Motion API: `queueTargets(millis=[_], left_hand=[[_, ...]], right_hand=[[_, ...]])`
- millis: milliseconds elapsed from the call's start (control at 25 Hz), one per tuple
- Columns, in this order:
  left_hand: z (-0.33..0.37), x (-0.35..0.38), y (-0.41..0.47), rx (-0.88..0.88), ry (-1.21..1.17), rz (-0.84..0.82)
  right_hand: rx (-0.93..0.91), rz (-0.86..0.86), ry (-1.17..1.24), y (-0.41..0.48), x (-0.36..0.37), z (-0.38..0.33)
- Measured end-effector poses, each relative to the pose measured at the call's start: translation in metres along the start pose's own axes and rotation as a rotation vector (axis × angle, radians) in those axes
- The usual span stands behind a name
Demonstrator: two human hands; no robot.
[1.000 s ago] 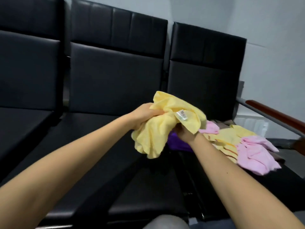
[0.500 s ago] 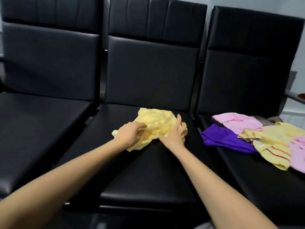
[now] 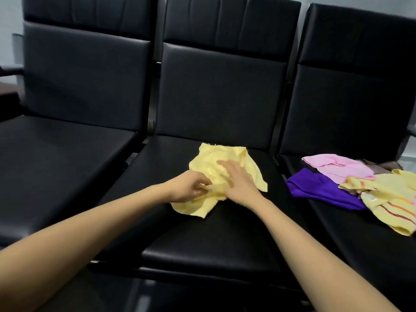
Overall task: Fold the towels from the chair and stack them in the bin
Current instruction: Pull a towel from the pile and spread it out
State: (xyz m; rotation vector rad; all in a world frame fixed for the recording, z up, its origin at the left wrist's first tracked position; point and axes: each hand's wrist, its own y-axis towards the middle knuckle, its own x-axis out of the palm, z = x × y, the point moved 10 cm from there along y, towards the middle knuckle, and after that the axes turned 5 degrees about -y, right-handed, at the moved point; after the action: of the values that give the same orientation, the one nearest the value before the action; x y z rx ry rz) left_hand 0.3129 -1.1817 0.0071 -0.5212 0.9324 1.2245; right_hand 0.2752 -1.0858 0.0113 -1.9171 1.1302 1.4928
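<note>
A plain yellow towel (image 3: 216,161) lies rumpled on the middle black seat (image 3: 202,239). My left hand (image 3: 191,186) pinches its near edge between thumb and fingers. My right hand (image 3: 236,180) lies flat on the cloth with straight fingers, pressing it down. On the right seat (image 3: 351,233) sits a loose heap: a purple towel (image 3: 319,188), a pink towel (image 3: 337,167) and a yellow striped towel (image 3: 391,199). No bin is in view.
Three black padded chairs stand in a row against a pale wall. The left seat (image 3: 56,158) holds nothing. An armrest (image 3: 412,131) shows at the far right edge, and a brown cloth (image 3: 382,166) peeks from behind the heap.
The yellow towel came down from mid-air onto the middle seat. My right hand now lies spread over it, and the cloth is opened out wider than half a second ago.
</note>
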Motion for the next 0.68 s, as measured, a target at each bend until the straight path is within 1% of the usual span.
queueTargets(millis=[40,80,120,160,200,240,280,320,360,400,440,480,560,600,640,680], left_hand=[[0.007,-0.006,-0.001,0.039,-0.073,0.061],[0.013,-0.01,-0.002,0.072,-0.137,0.093],[0.017,-0.011,-0.003,0.088,-0.167,0.088],[0.019,-0.009,-0.003,0.075,-0.139,0.051],[0.014,-0.005,-0.004,0.013,-0.053,-0.002],[0.005,-0.001,-0.005,-0.078,0.051,-0.044],[-0.003,-0.002,-0.005,-0.15,0.107,-0.035],[-0.005,-0.007,-0.004,-0.165,0.064,0.028],[-0.003,-0.016,-0.002,-0.147,-0.066,0.131],[0.0,-0.027,-0.001,-0.132,-0.235,0.244],[-0.001,-0.038,0.0,-0.123,-0.392,0.355],[-0.002,-0.047,-0.001,-0.124,-0.528,0.444],[-0.005,-0.052,-0.004,-0.155,-0.744,0.563],[-0.007,-0.055,-0.005,-0.183,-0.79,0.622],[-0.012,-0.059,-0.008,-0.216,-0.807,0.695],[-0.017,-0.066,-0.012,-0.244,-0.834,0.78]], right_hand=[[-0.06,-0.167,-0.086,-0.003,0.014,-0.007],[-0.093,-0.267,-0.128,-0.008,0.021,-0.01],[-0.092,-0.246,-0.118,-0.008,0.018,-0.011],[-0.064,-0.132,-0.055,-0.005,0.006,-0.009],[0.009,0.023,0.032,-0.003,-0.01,0.002],[0.124,0.199,0.12,-0.004,-0.028,0.017],[0.233,0.354,0.234,-0.009,-0.042,0.034],[0.314,0.471,0.362,-0.015,-0.052,0.049],[0.383,0.534,0.488,-0.017,-0.055,0.06],[0.445,0.552,0.592,-0.018,-0.054,0.069],[0.503,0.524,0.646,-0.018,-0.049,0.073],[0.534,0.469,0.654,-0.017,-0.044,0.071],[0.491,0.379,0.535,-0.013,-0.04,0.058],[0.453,0.386,0.437,-0.011,-0.044,0.052],[0.44,0.428,0.362,-0.012,-0.052,0.047],[0.462,0.493,0.344,-0.012,-0.058,0.05]])
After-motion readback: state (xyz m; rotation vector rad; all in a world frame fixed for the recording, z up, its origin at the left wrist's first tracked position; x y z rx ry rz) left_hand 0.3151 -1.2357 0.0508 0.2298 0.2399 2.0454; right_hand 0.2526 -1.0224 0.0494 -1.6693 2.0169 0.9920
